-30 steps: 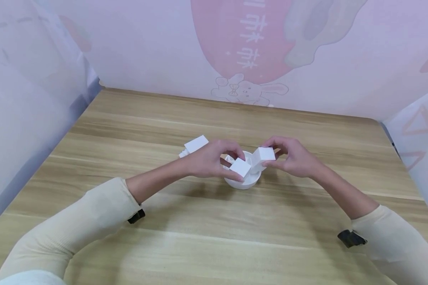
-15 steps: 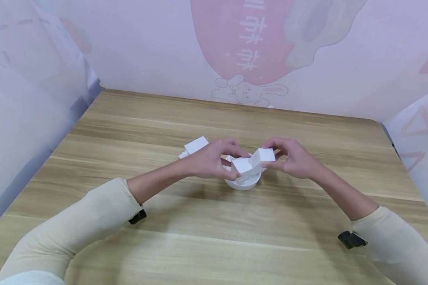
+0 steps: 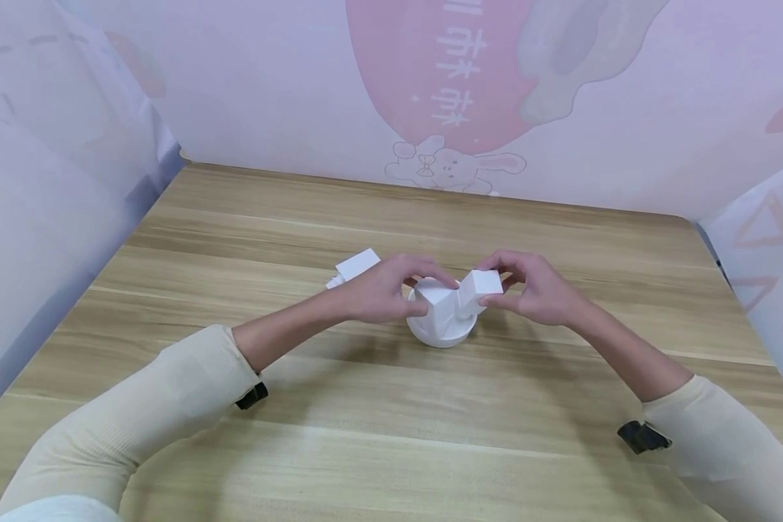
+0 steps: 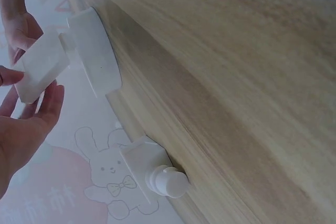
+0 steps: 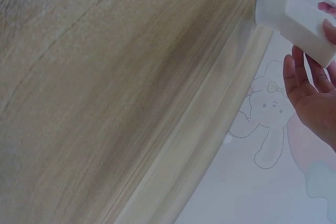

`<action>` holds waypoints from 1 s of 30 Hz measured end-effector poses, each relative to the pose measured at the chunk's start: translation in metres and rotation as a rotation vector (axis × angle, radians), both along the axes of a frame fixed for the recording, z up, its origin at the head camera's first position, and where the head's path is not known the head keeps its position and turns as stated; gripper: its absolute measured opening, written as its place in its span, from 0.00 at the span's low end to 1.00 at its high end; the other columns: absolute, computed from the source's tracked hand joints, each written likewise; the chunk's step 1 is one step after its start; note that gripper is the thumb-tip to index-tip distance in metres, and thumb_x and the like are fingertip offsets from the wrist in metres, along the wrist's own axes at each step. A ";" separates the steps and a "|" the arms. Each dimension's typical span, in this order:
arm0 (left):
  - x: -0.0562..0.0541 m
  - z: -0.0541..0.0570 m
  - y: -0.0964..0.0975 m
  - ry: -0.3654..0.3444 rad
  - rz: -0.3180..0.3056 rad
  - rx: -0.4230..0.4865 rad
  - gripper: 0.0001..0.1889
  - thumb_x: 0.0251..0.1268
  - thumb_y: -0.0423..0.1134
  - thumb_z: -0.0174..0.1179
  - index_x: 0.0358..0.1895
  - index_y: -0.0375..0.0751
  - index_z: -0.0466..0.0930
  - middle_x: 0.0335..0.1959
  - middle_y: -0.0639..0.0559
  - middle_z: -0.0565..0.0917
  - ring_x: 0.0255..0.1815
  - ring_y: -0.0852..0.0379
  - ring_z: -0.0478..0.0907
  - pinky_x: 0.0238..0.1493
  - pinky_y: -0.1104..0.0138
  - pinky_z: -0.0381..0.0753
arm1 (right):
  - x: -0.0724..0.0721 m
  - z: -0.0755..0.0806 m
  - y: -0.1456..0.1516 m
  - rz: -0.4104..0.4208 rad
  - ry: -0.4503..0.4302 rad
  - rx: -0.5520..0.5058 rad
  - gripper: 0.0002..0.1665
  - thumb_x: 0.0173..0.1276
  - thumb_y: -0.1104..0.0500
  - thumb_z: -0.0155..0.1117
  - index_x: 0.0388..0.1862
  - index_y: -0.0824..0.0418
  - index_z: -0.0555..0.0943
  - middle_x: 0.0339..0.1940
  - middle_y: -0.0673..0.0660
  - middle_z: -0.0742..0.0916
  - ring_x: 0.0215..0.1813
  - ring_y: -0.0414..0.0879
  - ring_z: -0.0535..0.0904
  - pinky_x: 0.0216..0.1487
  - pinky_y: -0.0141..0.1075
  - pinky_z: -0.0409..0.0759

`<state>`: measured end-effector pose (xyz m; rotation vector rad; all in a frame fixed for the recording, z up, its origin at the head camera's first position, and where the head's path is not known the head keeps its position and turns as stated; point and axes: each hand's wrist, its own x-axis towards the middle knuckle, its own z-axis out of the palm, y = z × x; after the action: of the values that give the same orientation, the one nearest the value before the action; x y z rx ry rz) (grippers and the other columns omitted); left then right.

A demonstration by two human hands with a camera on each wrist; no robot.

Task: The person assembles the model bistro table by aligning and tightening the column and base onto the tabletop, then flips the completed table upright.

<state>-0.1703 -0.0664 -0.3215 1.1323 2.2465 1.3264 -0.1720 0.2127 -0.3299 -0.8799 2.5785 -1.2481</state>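
Observation:
A white round bowl (image 3: 440, 337) stands on the wooden table, holding two white square-bodied bottles. My left hand (image 3: 385, 290) grips the left bottle (image 3: 434, 291) between thumb and fingers, its flat end facing up and its lower part inside the bowl. On the other side, my right hand (image 3: 538, 290) pinches the right bottle (image 3: 487, 284), which leans outward over the rim. The right wrist view shows the fingers of my right hand (image 5: 315, 108) along that bottle's flat side (image 5: 310, 38). Both lower ends are mostly hidden.
Behind my left hand lies another white square bottle (image 3: 359, 264); its round cap (image 4: 171, 182) shows in the left wrist view. A pale printed backdrop (image 3: 594, 159) rises at the table's far edge, with similar sheets at both sides.
My left hand has turned the left bottle more upright and shifted it slightly left and back in the bowl. The right hand and its bottle have stayed almost still.

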 end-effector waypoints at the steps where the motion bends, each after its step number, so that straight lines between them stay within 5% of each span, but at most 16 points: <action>1: 0.000 0.000 0.000 -0.017 0.003 -0.001 0.25 0.55 0.23 0.58 0.59 0.34 0.85 0.58 0.42 0.82 0.56 0.49 0.77 0.56 0.59 0.84 | 0.000 0.000 0.000 0.000 -0.003 0.001 0.17 0.60 0.70 0.78 0.47 0.68 0.84 0.44 0.58 0.88 0.45 0.52 0.82 0.45 0.35 0.86; 10: 0.003 0.000 0.005 -0.115 0.068 0.016 0.27 0.60 0.29 0.72 0.64 0.30 0.79 0.55 0.40 0.80 0.54 0.47 0.81 0.53 0.63 0.87 | -0.001 0.000 0.000 -0.006 0.001 0.007 0.16 0.60 0.70 0.78 0.47 0.68 0.84 0.44 0.59 0.88 0.45 0.52 0.83 0.44 0.35 0.86; 15: 0.002 -0.001 0.007 -0.157 0.078 0.059 0.29 0.58 0.22 0.70 0.64 0.26 0.75 0.51 0.37 0.81 0.52 0.45 0.85 0.53 0.64 0.87 | 0.000 0.000 0.000 -0.007 0.000 0.004 0.16 0.60 0.70 0.78 0.46 0.68 0.84 0.44 0.59 0.88 0.44 0.51 0.83 0.44 0.35 0.86; 22: -0.001 0.000 0.010 -0.101 0.020 0.022 0.21 0.62 0.22 0.65 0.60 0.29 0.79 0.57 0.40 0.84 0.55 0.48 0.82 0.56 0.61 0.85 | 0.000 0.001 0.000 -0.011 -0.009 0.010 0.17 0.59 0.69 0.79 0.47 0.68 0.84 0.44 0.59 0.88 0.44 0.51 0.83 0.45 0.36 0.86; 30: 0.002 0.002 0.016 -0.103 0.102 -0.014 0.23 0.61 0.34 0.75 0.59 0.33 0.81 0.52 0.44 0.83 0.49 0.50 0.84 0.48 0.67 0.87 | -0.001 0.000 0.001 -0.011 -0.012 0.015 0.17 0.60 0.68 0.78 0.47 0.67 0.84 0.44 0.58 0.88 0.45 0.52 0.83 0.46 0.37 0.86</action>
<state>-0.1683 -0.0509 -0.3195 0.9342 2.2611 1.3724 -0.1731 0.2139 -0.3300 -0.8547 2.5834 -1.2312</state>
